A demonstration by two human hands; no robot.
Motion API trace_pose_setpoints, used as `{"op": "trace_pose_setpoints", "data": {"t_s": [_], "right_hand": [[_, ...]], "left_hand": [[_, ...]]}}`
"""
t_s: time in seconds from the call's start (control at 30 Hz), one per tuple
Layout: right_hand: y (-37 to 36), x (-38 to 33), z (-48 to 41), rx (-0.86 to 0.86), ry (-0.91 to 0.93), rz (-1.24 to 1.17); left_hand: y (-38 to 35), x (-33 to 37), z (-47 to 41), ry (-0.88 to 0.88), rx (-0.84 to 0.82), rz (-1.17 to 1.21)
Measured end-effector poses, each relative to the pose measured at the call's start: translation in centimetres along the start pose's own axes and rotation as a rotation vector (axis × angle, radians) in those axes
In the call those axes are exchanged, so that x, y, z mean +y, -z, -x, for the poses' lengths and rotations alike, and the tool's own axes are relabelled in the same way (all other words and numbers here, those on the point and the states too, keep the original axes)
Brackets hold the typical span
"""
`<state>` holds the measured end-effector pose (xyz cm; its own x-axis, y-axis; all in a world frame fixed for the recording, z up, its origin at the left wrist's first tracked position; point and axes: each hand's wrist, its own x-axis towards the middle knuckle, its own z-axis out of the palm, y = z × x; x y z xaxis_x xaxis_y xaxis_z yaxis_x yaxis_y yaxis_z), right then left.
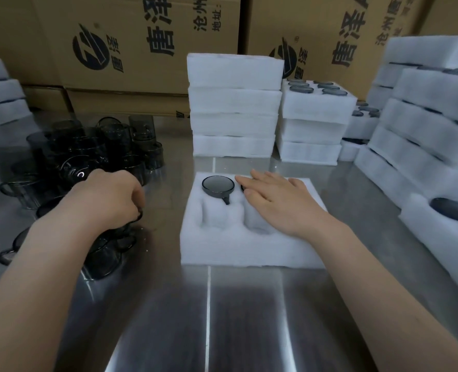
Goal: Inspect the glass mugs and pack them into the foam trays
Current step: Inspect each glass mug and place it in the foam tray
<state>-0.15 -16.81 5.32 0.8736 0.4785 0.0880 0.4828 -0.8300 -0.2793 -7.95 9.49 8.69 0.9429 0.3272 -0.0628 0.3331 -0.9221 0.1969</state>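
A white foam tray (pixel 249 251) lies on the steel table in front of me. One dark glass mug (pixel 218 185) sits bottom-up in its far-left pocket. My right hand (pixel 279 200) lies flat, fingers spread, over the far-right pocket, where a dark mug edge (pixel 243 187) just shows under the fingers. The two near pockets hold nothing. My left hand (pixel 110 200) is curled over a dark glass mug (pixel 104 253) at the near edge of the mug pile (pixel 88 151), fingers closed on its handle.
Stacks of foam trays stand behind (pixel 234 103), with filled ones at back right (pixel 316 103) and along the right edge (pixel 437 116). More foam stacks sit at far left (pixel 0 95). Cardboard boxes (pixel 142 44) form the back wall.
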Motion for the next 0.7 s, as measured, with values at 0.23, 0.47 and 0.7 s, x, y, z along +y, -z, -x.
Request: {"op": "trace_pose_setpoints", "data": {"t_s": [0.23, 0.47, 0.7], "right_hand": [[0.0, 0.0, 0.0, 0.034, 0.010, -0.008], [0.0, 0.0, 0.0, 0.038, 0.020, 0.003], [-0.1, 0.1, 0.0, 0.057, 0.030, -0.009]], "left_hand": [[-0.4, 0.1, -0.4, -0.142, 0.122, 0.033], [-1.6, 1.0, -0.9, -0.281, 0.199, 0.111], [-1.9, 0.1, -1.4, -0.214, 0.080, 0.115]]}}
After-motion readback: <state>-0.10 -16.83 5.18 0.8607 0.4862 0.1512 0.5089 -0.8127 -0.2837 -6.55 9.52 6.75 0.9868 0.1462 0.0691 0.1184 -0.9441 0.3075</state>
